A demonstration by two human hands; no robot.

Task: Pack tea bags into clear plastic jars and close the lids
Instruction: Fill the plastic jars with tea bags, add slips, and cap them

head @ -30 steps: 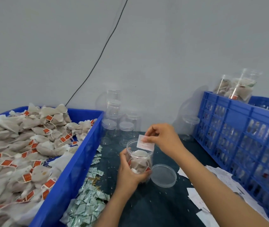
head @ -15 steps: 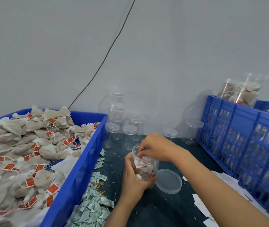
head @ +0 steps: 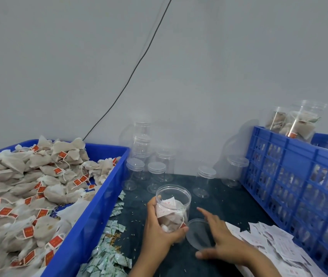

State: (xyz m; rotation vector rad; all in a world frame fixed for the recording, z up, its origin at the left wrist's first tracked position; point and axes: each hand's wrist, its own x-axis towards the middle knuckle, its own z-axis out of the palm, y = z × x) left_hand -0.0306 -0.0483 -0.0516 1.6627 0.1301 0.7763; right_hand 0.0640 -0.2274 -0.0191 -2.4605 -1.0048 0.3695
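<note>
Head view: at 6 o'clock on the dark worktop (head: 227, 200), the left hand (head: 159, 226) wraps its curled fingers round an open clear jar (head: 174, 208) holding tea bags and a white slip. The right hand (head: 219, 239), fingers spread, reaches over the loose lid (head: 197, 232) lying just at the jar's 4 o'clock. A blue bin (head: 91, 216) heaped with tea bags (head: 29, 186) sits at 9 o'clock.

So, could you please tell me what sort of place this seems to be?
Probably a small hand-packing workstation for tea. A blue bin is heaped with tagged tea bags, empty lidded jars wait by the wall, and filled jars top a blue crate. The left hand holds an open jar.
</note>
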